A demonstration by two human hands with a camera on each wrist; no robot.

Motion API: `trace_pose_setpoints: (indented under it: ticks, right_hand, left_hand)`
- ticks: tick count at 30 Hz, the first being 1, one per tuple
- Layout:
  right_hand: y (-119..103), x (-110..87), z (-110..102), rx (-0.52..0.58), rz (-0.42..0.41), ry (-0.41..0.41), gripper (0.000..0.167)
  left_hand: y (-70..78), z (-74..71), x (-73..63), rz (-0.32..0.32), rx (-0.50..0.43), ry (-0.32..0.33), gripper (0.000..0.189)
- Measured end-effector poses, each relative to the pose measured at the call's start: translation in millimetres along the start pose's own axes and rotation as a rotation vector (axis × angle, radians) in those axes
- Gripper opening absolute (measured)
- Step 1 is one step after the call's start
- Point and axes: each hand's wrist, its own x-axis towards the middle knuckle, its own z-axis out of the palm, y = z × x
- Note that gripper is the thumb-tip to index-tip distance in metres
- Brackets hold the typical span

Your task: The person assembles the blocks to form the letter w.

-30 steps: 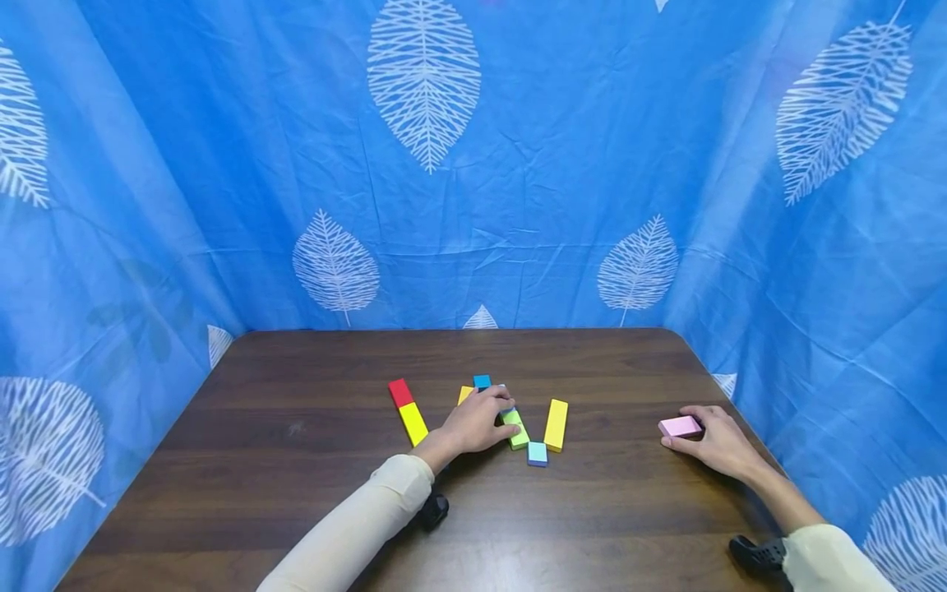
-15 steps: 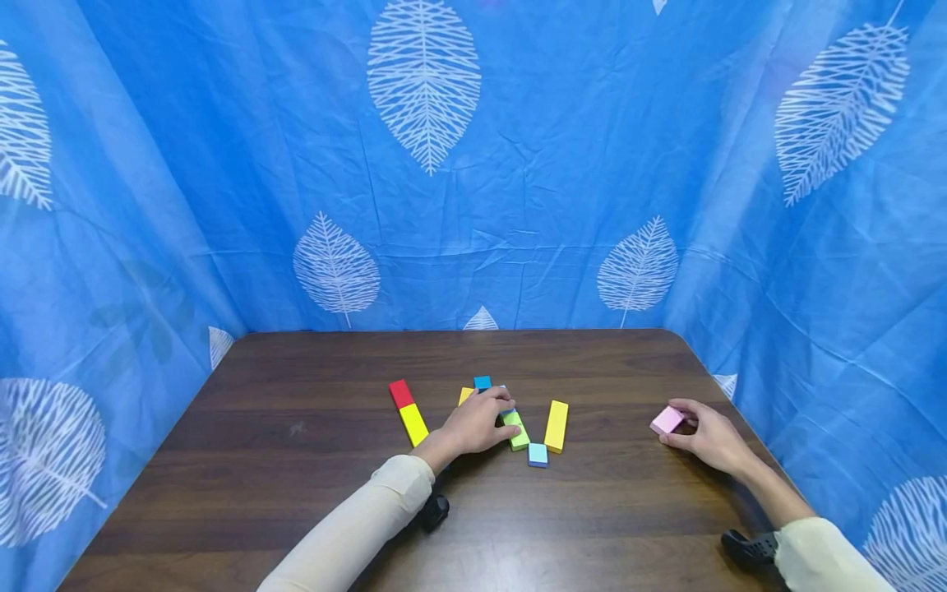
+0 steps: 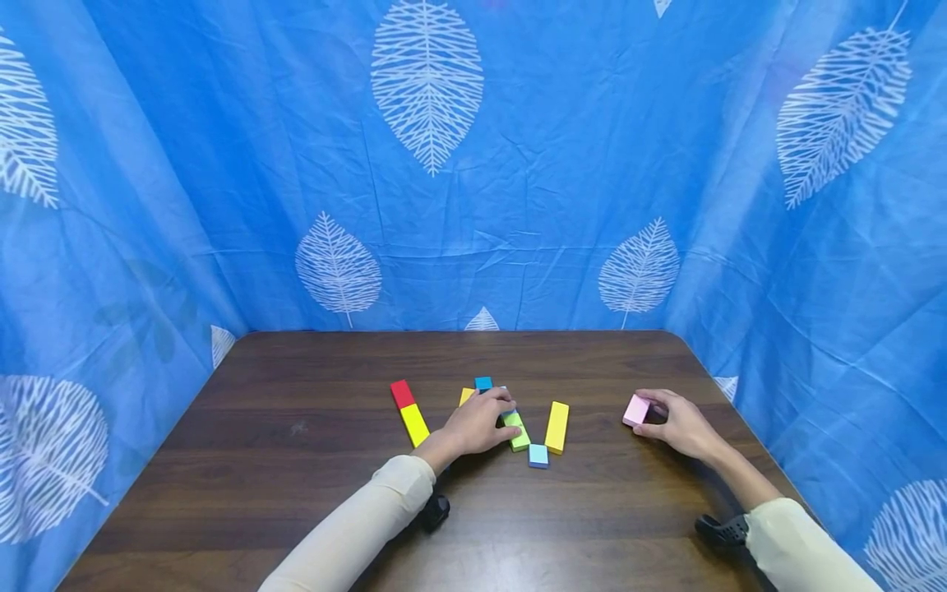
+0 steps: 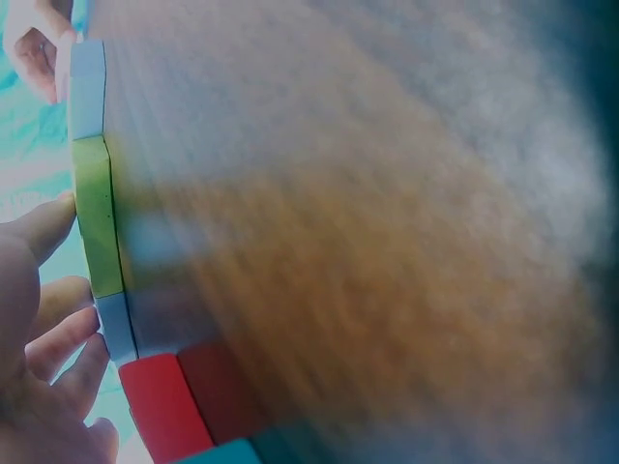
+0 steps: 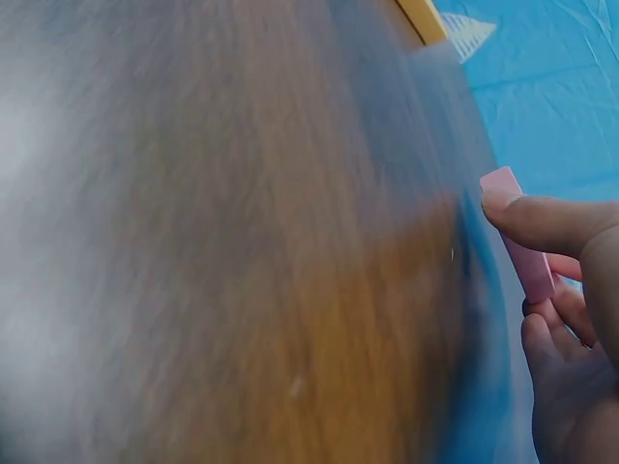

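Observation:
My right hand [image 3: 681, 426] pinches a small pink block [image 3: 635, 409] between thumb and fingers; the right wrist view shows the pink block [image 5: 527, 261] tilted, with the thumb on its upper end. My left hand [image 3: 477, 423] rests at a row of blocks in the middle of the table. Its thumb touches a green block [image 4: 97, 217], and its other fingers lie beside a light blue block [image 4: 117, 327]. At the row's near end sits a pale blue block [image 3: 538, 455], and a yellow block [image 3: 557, 427] slants up from it. My left hand hides part of the row.
Left of the row, a red block [image 3: 400, 394] and a yellow block [image 3: 415, 425] lie end to end. A blue block [image 3: 483, 383] and a partly hidden yellow block [image 3: 467, 395] show behind my left hand. A blue leaf-patterned curtain [image 3: 518, 197] surrounds the brown table [image 3: 296, 493].
My right hand has carried the pink block leftward across the table, and the block has turned in its grip. My left hand and the other blocks stay in place.

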Motion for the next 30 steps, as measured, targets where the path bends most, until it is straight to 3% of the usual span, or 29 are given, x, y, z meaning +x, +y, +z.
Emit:
trace_pose_setpoints:
  ticks: [16,30]
  right_hand:
    - [-25.5,35.3,18.7,0.076,-0.026,-0.055,0.063]
    - [-41.5,64.1,36.8,0.134,0.032,-0.172,0.065]
  left_hand:
    - [2.7,-2.4,-2.0,-0.005,-0.011,-0.001,0.052]
    - [2.4,-1.8,-1.7,-0.009,-0.044,0.006,0.051]
